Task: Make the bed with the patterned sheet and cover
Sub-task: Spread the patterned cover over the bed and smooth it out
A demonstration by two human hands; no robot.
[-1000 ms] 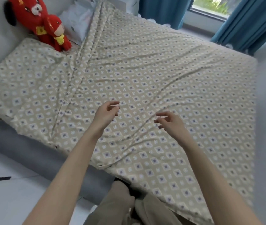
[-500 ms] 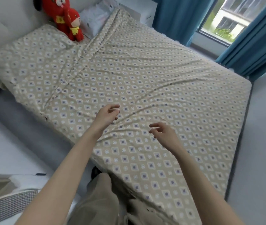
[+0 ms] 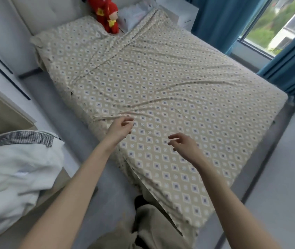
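Two hands hover over the near side of the bed (image 3: 65, 108), and neither holds anything. The left hand (image 3: 119, 128) and the right hand (image 3: 184, 143) both have loosely curled fingers, just above the patterned sheet (image 3: 170, 83). This sheet already covers the whole mattress, but long wrinkles cross its middle and one thick fold runs toward the head of the bed.

To do this step well, I think the palms should lie flat on the cloth and push from the middle outward. After that the loose border at the near corner can be tucked under (a pull from one side only would make new wrinkles).

At the head of the bed sit red plush toys (image 3: 107, 13) and a pillow (image 3: 135, 15), close to the sheet's upper edge, and they may hinder the pulling. Beside the bed, on the left, lies a white bundle of bedding (image 3: 13, 177), perhaps the cover. Blue curtains (image 3: 215, 20) hang along the bed's far side.
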